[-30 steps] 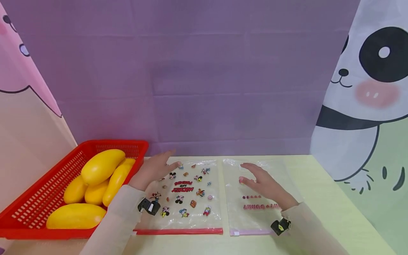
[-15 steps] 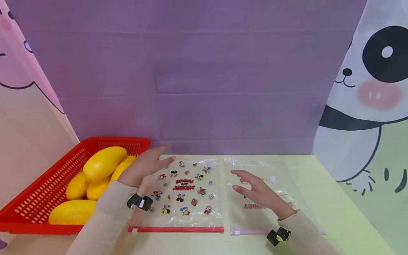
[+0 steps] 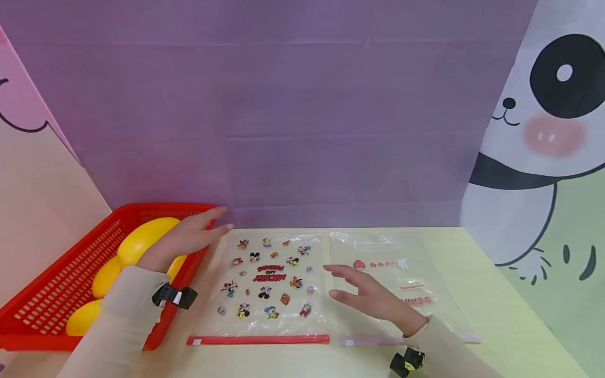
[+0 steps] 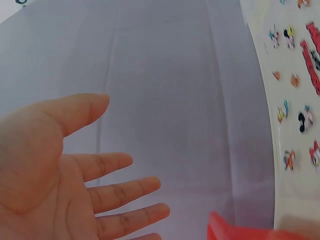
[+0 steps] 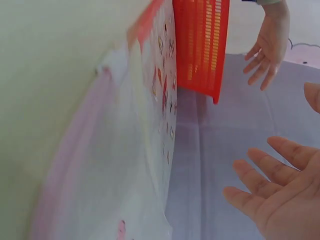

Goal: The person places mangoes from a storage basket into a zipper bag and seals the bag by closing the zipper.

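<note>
My left hand (image 3: 186, 237) hovers over the right side of a red plastic basket (image 3: 71, 257), fingers extended and holding nothing. Several smooth yellow mango-shaped fruits (image 3: 147, 239) lie in the basket, partly hidden by my left arm. In the left wrist view the palm and spread fingers (image 4: 125, 192) show with nothing between them. My right hand (image 3: 368, 294) is held above the left part of a clear zip bag (image 3: 378, 331) with a lilac slider strip. Its fingers (image 5: 265, 180) are loosely spread and empty in the right wrist view.
A second clear zip bag (image 3: 264, 328) with cartoon prints and a red zip strip lies flat between the basket and the lilac-edged bag. Both bags rest on a pale table (image 3: 496, 294). Behind stands a purple backdrop (image 3: 340, 115), with a panda-print sheet (image 3: 543, 210) at right.
My left hand has moved left, from over the cartoon bag to over the basket. My right hand has shifted slightly left and nearer to me.
</note>
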`<state>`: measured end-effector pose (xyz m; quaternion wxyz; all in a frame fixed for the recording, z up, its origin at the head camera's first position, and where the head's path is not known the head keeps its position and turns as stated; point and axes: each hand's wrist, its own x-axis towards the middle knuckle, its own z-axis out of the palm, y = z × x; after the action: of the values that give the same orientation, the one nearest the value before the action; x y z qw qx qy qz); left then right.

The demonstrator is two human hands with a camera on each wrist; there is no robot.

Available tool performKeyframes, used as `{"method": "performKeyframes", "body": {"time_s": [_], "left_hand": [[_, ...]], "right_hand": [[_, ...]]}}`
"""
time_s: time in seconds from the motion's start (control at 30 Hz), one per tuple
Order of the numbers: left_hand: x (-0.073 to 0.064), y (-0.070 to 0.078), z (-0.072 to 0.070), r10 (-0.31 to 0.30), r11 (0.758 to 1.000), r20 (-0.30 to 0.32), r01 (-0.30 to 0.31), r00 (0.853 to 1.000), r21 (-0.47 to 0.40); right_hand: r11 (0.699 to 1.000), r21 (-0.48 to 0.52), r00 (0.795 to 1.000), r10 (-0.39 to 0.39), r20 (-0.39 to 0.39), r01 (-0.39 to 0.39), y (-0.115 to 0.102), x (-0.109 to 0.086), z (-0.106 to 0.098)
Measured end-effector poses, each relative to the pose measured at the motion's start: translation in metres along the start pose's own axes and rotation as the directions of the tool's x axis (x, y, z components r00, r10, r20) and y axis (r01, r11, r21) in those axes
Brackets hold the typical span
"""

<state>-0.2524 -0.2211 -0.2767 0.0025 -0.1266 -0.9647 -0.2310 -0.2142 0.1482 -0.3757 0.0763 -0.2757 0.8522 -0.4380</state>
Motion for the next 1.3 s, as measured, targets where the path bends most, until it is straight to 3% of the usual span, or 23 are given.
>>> {"method": "performKeyframes", "body": {"time_s": [0.1, 0.33, 0.5, 0.7, 0.9, 1.13, 1.3], "left_hand": [[-0.003, -0.011, -0.006, -0.021, 1.0, 0.007, 0.021, 1.0, 0.016], [-0.017, -0.039, -0.017, -0.111, 0.993, 0.042, 0.112, 0.993, -0.04], [-0.025, -0.057, -0.021, -0.131, 0.989, 0.048, 0.134, 0.99, -0.06], [-0.029, -0.074, -0.024, -0.137, 0.988, 0.01, 0.137, 0.991, -0.07], [-0.03, -0.087, -0.023, -0.184, 0.971, 0.019, 0.185, 0.983, -0.15], [-0.034, -0.097, -0.023, -0.167, 0.975, -0.029, 0.161, 0.985, -0.152], [-0.035, -0.104, -0.023, -0.156, 0.981, -0.059, 0.148, 0.986, -0.122]], "right_hand": [[1.0, -0.003, 1.0, -0.003, 0.018, 0.003, -0.001, 0.001, 0.006], [0.998, -0.022, 0.996, -0.054, 0.064, 0.056, -0.004, 0.006, 0.022], [0.996, -0.01, 0.992, -0.087, 0.091, 0.088, -0.01, 0.005, 0.03], [0.99, 0.045, 0.986, -0.135, 0.096, 0.131, -0.013, 0.005, 0.04], [0.994, 0.06, 0.988, -0.098, 0.122, 0.091, -0.011, 0.005, 0.051], [0.989, 0.119, 0.981, -0.106, 0.166, 0.087, -0.01, 0.006, 0.064], [0.987, 0.131, 0.983, -0.114, 0.141, 0.095, -0.004, 0.007, 0.072]]}}
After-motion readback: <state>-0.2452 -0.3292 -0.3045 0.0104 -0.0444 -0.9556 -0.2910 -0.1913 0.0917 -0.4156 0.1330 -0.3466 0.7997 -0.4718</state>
